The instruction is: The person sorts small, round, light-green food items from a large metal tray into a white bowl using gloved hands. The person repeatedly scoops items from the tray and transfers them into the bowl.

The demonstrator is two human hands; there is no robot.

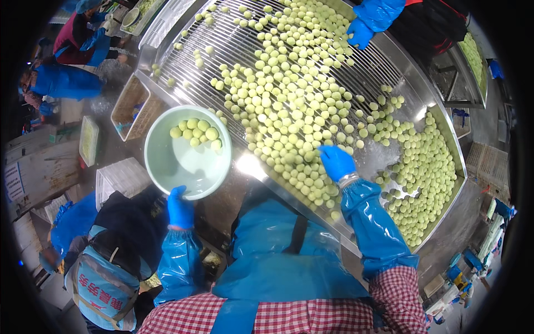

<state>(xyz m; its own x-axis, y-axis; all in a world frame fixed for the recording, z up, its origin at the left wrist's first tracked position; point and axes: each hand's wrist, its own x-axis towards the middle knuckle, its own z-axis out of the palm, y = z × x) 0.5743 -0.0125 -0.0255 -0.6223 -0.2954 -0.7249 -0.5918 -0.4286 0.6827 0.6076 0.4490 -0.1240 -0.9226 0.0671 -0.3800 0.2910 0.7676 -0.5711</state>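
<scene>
My left hand (180,208), in a blue glove, grips the near rim of a pale green plastic basin (187,109). Several round, pale green fruits (192,132) lie inside the basin towards its far side. To the right, my right hand (338,163), also gloved in blue, reaches over the pile of round green fruits (288,96) on a stainless steel sorting table with parallel bars (200,50). Its fingers touch the fruits at the pile's near part; whether they hold one is hidden. More fruits are heaped in the table's right-hand corner, beyond my right sleeve.
Across the table, a co-worker's blue-gloved hand (359,34) is at the fruits. A plastic crate (142,119) and stacked white crates (121,177) stand left of the basin. Another co-worker (121,234) is close on my left. The table's raised metal edge (298,200) runs before me.
</scene>
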